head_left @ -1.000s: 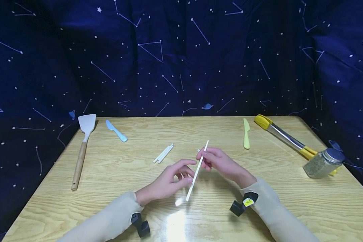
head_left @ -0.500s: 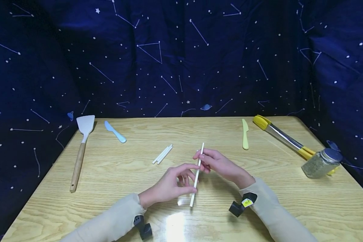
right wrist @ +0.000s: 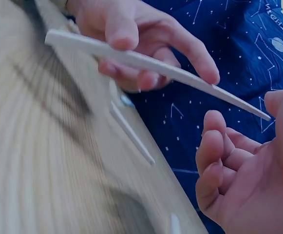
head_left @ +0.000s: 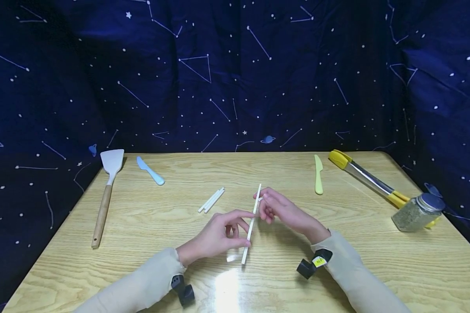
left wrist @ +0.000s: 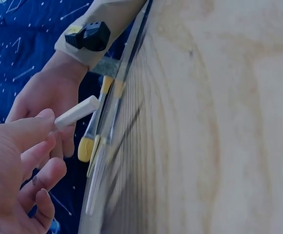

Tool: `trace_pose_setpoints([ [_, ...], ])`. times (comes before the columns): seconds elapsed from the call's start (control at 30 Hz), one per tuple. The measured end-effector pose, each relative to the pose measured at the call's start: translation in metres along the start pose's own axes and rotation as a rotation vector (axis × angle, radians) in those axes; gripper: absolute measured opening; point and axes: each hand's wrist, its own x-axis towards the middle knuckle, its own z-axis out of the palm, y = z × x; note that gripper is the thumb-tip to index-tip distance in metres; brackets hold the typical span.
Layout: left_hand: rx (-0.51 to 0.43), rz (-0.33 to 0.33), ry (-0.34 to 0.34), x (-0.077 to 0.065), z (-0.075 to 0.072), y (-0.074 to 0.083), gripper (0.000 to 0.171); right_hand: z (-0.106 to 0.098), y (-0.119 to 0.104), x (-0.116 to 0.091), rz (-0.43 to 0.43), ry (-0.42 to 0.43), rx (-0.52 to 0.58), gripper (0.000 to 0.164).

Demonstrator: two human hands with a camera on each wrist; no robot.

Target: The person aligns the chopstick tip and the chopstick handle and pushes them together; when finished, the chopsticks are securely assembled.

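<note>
White and slim, the stick [head_left: 251, 226] looks light, stiff and possibly brittle, so a soft pinch near its middle should suit it. It slants above the table [head_left: 276, 289] between both hands: the left hand [head_left: 219, 237] holds it with thumb and forefinger spaced along it, while its far end lies beside the right hand [head_left: 282, 211], fingers loosely bent, contact unclear.

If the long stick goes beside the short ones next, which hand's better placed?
Left, probably: the left hand pinches the long stick and sits nearer the short sticks. The right hand is farther; its contact is unclear.
</note>
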Motion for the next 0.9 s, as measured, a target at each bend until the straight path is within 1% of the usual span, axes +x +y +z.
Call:
trace_pose_setpoints([
  [0.1, -0.002, -0.019, 0.025, -0.002, -0.002, -0.007, 0.057, -0.003, 0.004, 0.0, 0.021, 0.074, -0.093, 0.031],
  [0.2, -0.006, -0.044, 0.048, -0.005, -0.005, -0.013, 0.057, -0.006, 0.009, -0.001, 0.08, 0.145, -0.16, 0.025],
  [0.27, 0.002, -0.05, 0.059, -0.008, -0.009, -0.017, 0.056, -0.008, 0.013, 0.0, 0.113, 0.179, -0.186, 0.024],
  [0.37, 0.033, -0.055, 0.074, -0.01, -0.019, -0.02, 0.056, -0.012, 0.019, 0.001, 0.132, 0.207, -0.242, 0.021],
  [0.43, 0.062, -0.056, 0.085, -0.012, -0.027, -0.022, 0.056, -0.014, 0.022, 0.001, 0.13, 0.223, -0.291, 0.018],
  [0.57, 0.106, -0.067, 0.122, -0.016, -0.041, -0.028, 0.057, -0.018, 0.025, 0.0, 0.098, 0.253, -0.388, 0.013],
  [0.7, 0.136, -0.109, 0.159, -0.025, -0.053, -0.035, 0.058, -0.02, 0.028, -0.001, 0.088, 0.286, -0.434, 0.01],
  [0.8, 0.153, -0.152, 0.174, -0.031, -0.062, -0.037, 0.058, -0.02, 0.031, -0.002, 0.095, 0.307, -0.467, 0.011],
  [0.9, 0.179, -0.181, 0.187, -0.035, -0.07, -0.038, 0.058, -0.021, 0.033, -0.001, 0.1, 0.321, -0.491, 0.01],
])
